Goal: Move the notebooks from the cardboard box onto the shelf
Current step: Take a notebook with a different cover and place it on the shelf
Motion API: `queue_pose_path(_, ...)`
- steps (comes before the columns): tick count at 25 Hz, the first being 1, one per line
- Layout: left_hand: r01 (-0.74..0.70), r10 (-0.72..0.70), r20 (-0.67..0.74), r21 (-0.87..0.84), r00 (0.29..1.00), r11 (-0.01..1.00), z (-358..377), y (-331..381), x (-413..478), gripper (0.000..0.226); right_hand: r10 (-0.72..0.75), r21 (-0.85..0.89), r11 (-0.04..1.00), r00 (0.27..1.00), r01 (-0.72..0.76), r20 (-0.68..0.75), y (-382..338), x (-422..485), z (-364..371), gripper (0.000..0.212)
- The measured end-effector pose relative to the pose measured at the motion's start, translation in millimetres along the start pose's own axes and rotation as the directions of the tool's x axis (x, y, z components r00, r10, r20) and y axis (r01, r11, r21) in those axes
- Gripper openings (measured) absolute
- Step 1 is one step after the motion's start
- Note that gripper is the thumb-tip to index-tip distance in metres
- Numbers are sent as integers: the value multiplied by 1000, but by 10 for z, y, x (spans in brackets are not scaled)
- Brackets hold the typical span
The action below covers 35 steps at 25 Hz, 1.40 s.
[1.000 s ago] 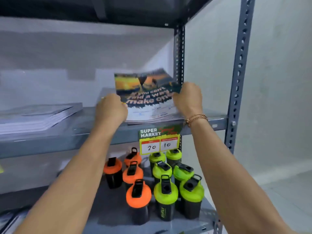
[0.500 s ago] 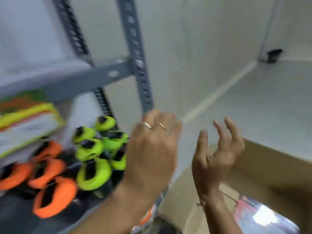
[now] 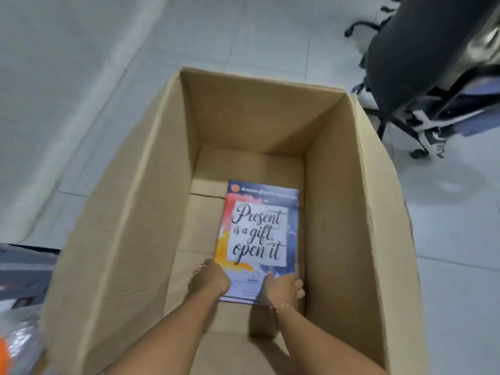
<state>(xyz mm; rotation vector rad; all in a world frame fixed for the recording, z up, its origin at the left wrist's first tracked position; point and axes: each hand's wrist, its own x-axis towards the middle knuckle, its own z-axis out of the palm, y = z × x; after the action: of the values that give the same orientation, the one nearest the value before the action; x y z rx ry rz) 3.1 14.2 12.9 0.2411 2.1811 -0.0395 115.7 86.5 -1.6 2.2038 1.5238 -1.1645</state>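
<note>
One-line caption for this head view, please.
Both hands, left and right, reach the notebook lying flat in the cardboard box.

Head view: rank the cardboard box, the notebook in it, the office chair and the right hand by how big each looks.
1. cardboard box, largest.
2. office chair, cut off by the frame and farther away, so its true rank is unsure.
3. notebook.
4. right hand, smallest.

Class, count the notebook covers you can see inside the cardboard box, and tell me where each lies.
1. One notebook lies flat on the floor of the cardboard box, against its right wall, both hands at its near edge. More may lie hidden beneath it.
</note>
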Motion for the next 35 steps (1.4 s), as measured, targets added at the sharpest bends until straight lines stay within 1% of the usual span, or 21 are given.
queue_pose_path(2,82,-82,2,-114,997,990,176,42,93,51,-14,-14,1000,1000,13,-19,117,150,33,61)
queue_pose_path(5,135,-152,-61,-219,986,966,260,134,151,41,13,0,1000,999,-13,-51,90,233,18,51)
queue_pose_path(9,138,-152,-136,-113,979,984,162,159,34,33,52,-2,999,986,-53,-156,40,80,-5,39)
queue_pose_path(13,-59,70,-298,49,952,997,-181,172,-344,29,22,156,988,978,11,-209,-176,-292,-263,35)
queue_pose_path(17,-284,225,-463,-60,858,957,-816,45,-1116,24,-143,356,894,925,274,-353,-465,-984,-749,31)
queue_pose_path(19,-458,276,-652,-124,707,880,-1202,-204,-1728,25,-271,473,716,829,514,-490,-547,-1520,-1001,38)
queue_pose_path(20,-546,273,-761,-125,589,828,-1379,-384,-2093,27,-331,525,543,742,655,-583,-567,-1840,-1091,43)
queue_pose_path(22,-679,201,-949,-18,242,734,-1672,-784,-2849,39,-416,525,139,530,840,-739,-593,-2515,-1173,40)
queue_pose_path(23,-699,122,-992,81,8,710,-1811,-1060,-3253,45,-476,580,-23,501,815,-723,-611,-3028,-1133,38)
queue_pose_path(24,-689,62,-981,175,-186,703,-1892,-1306,-3613,48,-470,686,-122,567,717,-677,-1151,-2756,-796,43)
queue_pose_path(25,-654,25,-944,247,-329,715,-1945,-1540,-3944,49,-576,706,-235,489,668,-655,-1363,-2437,-233,55)
queue_pose_path(26,-580,-3,-897,283,-442,764,-1983,-1798,-4289,48,-686,753,-384,381,534,-620,-1740,-2290,134,77)
queue_pose_path(27,-496,-37,-847,275,-530,824,-2009,-2046,-4624,48,-795,838,-423,302,345,-526,-2091,-2458,299,100)
queue_pose_path(28,-430,-94,-797,219,-597,876,-2032,-2277,-4932,50,-839,867,-394,265,306,-475,-2290,-2921,217,108)
queue_pose_path(29,-416,-174,-762,135,-624,899,-2062,-2481,-5174,53,-841,835,-408,205,369,-501,-2212,-3603,-20,97)
queue_pose_path(30,-441,-260,-747,49,-612,896,-2120,-2620,-5347,56,-843,808,-422,149,410,-516,-1830,-4330,-424,79)
queue_pose_path(31,-436,-327,-728,-44,-602,899,-2160,-2801,-5531,55,-792,696,-563,-52,445,-608,-1400,-5147,-987,68)
queue_pose_path(32,-403,-371,-714,-135,-594,905,-2208,-2951,-5687,51,-753,661,-638,-140,395,-643,-1049,-5794,-1436,62)
queue_pose_path(33,-356,-393,-715,-212,-578,910,-2296,-3080,-5785,44,-750,621,-642,-202,449,-629,-849,-6317,-1662,57)
queue_pose_path(34,-306,-397,-718,-263,-571,915,-2399,-3205,-5847,40,-787,646,-608,-247,462,-565,-1165,-6402,-1575,52)
queue_pose_path(35,-278,-407,-722,-299,-560,913,-2513,-3316,-5868,37,-843,654,-538,-348,531,-410,-1250,-6585,-1559,46)
